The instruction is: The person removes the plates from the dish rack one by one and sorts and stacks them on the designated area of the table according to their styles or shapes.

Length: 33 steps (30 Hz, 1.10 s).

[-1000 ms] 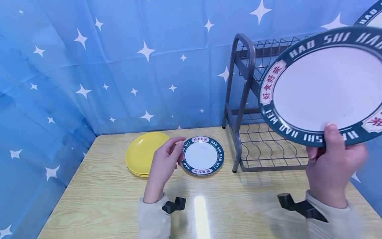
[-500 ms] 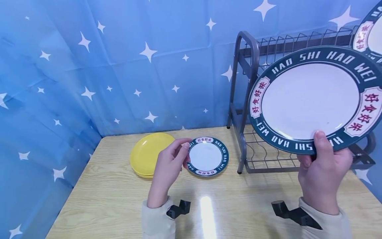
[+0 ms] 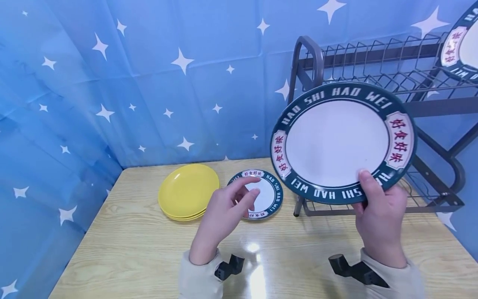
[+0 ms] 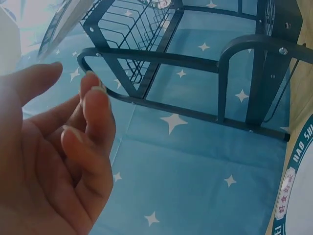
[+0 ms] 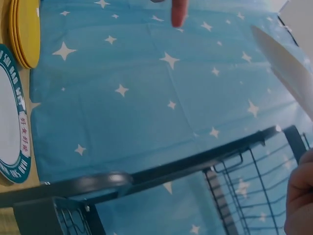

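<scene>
My right hand [image 3: 382, 220] pinches a white plate [image 3: 336, 141] with a dark green lettered rim, thumb on its face. The plate is raised and tilted in front of the rack, its face toward the head camera. My left hand [image 3: 225, 211] hovers with nothing in it, fingers loosely bent and thumb apart, as the left wrist view shows. Behind it, a similar green-rimmed plate [image 3: 268, 195] lies on the table, partly covered by the fingers in the head view. Left of that sits a stack of yellow plates [image 3: 188, 191].
A two-tier grey metal dish rack [image 3: 315, 56] stands at the back right of the wooden table [image 3: 123, 241]. Another green-rimmed plate [image 3: 452, 54] leans on its upper tier, cut off by the frame. A blue star-patterned curtain [image 3: 149, 83] hangs behind.
My right hand has brought its plate left and down, from the right edge to in front of the rack. My left hand has shifted slightly right, over the plate on the table.
</scene>
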Tool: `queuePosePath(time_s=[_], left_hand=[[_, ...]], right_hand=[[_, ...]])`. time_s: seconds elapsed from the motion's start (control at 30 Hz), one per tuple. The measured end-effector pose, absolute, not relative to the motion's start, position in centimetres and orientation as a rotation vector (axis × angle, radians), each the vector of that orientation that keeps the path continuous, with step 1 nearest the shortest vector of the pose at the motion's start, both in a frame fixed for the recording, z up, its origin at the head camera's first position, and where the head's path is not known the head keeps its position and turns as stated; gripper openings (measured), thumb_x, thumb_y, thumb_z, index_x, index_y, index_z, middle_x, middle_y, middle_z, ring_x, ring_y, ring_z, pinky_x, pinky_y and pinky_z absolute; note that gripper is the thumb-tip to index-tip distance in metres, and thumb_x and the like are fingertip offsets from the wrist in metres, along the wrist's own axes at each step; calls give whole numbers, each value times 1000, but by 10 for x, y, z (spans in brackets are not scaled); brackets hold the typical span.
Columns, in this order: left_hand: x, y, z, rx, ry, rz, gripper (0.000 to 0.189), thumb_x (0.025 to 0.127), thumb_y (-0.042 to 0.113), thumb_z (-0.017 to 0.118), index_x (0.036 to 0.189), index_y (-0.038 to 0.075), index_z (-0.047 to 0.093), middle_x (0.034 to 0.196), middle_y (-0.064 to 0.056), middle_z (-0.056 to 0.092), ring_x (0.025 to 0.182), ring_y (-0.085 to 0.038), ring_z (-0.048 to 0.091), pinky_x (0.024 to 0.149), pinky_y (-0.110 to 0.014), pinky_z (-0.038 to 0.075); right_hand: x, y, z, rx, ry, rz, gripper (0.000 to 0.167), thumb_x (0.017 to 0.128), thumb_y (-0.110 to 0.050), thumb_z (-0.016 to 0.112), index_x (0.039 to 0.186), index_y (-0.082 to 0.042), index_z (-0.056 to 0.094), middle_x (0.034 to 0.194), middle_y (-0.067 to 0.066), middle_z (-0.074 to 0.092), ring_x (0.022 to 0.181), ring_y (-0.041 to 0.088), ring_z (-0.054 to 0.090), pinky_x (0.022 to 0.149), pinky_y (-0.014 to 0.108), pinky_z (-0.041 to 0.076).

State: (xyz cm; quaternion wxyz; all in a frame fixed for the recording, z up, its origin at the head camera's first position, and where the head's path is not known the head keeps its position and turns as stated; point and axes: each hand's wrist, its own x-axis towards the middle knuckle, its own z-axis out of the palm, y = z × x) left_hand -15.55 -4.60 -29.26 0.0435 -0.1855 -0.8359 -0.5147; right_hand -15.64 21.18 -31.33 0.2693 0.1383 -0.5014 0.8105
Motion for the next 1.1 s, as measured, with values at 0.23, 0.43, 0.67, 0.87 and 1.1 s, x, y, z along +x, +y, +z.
queuePosePath(time_s=[0.23, 0.43, 0.67, 0.87, 1.1], left_hand=[[-152, -47, -291, -574, -2475, -1640, 25, 93, 18, 48, 115, 12, 57, 64, -2, 54, 54, -19, 53, 50, -26, 41], [-150, -48, -293, -650, -2370, -1704, 18, 93, 15, 47, 106, 7, 58, 64, -3, 54, 53, -20, 53, 48, -25, 42], [-151, -48, -296, -616, -2370, -1700, 13, 92, 17, 49, 91, 8, 59, 53, 1, 44, 45, -13, 43, 40, -24, 36], [-152, -49, -298, -578, -2385, -1705, 14, 92, 18, 50, 94, 9, 60, 53, 1, 45, 43, -14, 43, 39, -24, 35], [-153, -48, -297, -528, -2433, -1682, 15, 92, 20, 50, 97, 10, 61, 51, 1, 46, 42, -13, 43, 39, -24, 35]], right_hand=[[-155, 206, -318, 345, -1583, 2136, 28, 91, -1, 45, 118, 5, 48, 92, 11, 63, 39, 15, 34, 34, 22, 27], [-157, 206, -322, 455, -1765, 2048, 25, 92, -1, 44, 114, 3, 53, 88, 8, 65, 40, 15, 38, 35, 23, 32], [-159, 204, -321, 454, -2013, 1899, 20, 93, -8, 45, 106, 0, 59, 75, 5, 63, 36, 16, 36, 33, 29, 28], [-161, 206, -322, 457, -2112, 1825, 20, 93, -9, 44, 104, -1, 59, 72, 4, 63, 36, 17, 38, 33, 29, 29], [-162, 209, -322, 456, -2195, 1773, 21, 93, -10, 46, 106, -1, 60, 73, 4, 65, 37, 16, 37, 33, 29, 28]])
